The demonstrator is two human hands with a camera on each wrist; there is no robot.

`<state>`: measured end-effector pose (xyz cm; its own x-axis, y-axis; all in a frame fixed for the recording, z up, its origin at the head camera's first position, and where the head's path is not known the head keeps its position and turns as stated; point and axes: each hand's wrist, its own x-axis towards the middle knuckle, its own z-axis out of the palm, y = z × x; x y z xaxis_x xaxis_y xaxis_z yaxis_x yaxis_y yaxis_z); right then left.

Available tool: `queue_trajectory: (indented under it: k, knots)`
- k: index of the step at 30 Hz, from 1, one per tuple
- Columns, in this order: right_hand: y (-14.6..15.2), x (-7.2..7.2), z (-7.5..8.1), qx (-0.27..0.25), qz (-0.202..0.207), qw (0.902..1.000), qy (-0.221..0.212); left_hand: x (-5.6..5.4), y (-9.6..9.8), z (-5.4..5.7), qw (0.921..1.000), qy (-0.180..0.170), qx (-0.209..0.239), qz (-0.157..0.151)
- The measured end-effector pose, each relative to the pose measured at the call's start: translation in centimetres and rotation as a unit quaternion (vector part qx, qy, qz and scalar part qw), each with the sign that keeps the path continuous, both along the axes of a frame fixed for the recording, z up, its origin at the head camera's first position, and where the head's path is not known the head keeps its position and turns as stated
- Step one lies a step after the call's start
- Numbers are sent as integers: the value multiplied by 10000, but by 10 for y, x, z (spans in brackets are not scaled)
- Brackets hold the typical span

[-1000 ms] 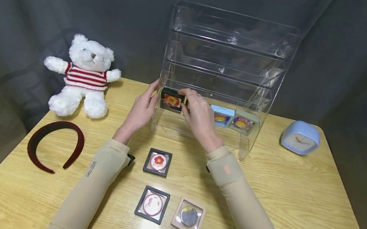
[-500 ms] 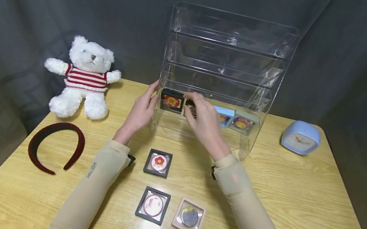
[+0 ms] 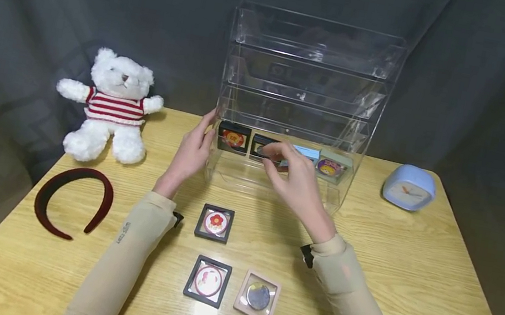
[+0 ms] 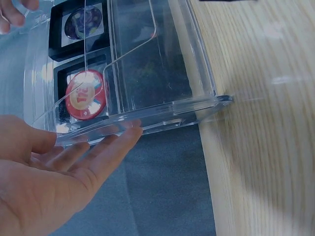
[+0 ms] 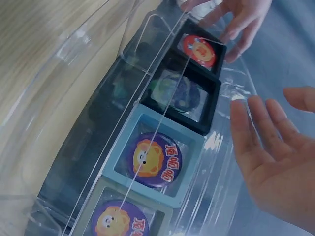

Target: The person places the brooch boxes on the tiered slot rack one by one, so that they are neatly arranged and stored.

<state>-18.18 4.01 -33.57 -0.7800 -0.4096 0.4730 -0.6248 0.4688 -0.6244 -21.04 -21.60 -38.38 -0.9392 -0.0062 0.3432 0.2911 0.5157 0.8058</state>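
A clear acrylic display rack (image 3: 296,96) stands at the back of the table. On a low tier are a black-framed case with a red badge (image 3: 234,138), a second black-framed case (image 5: 187,98), a light blue case (image 5: 156,156) and a grey-green case (image 3: 333,168). My left hand (image 3: 192,151) lies against the rack's left side, its fingers touching the clear panel in the left wrist view. My right hand (image 3: 298,181) hovers before the tier, fingers loosely bent and holding nothing; it partly hides the second black case and the light blue case in the head view.
Two dark-framed badge cases (image 3: 207,281) and a pink-framed case (image 3: 257,297) lie on the wooden table (image 3: 414,276) between the forearms. A white teddy bear (image 3: 117,105) and a dark red headband (image 3: 42,199) are at left. A blue clock (image 3: 409,188) stands at right.
My right hand has drawn away from the red-badge case, past the second black case, moving right and slightly toward me with its fingers spreading. My left hand stays against the rack's side.
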Motion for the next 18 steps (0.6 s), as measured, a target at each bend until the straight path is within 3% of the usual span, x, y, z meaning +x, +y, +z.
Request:
queue_trajectory:
  k: [11,18]
  knots:
    - [22,21,-7,-304,61,9968,-741,0,-2,0,10000,-19,-34,18]
    - [40,33,-24,179,32,9951,-970,0,-1,0,10000,-22,-35,-11]
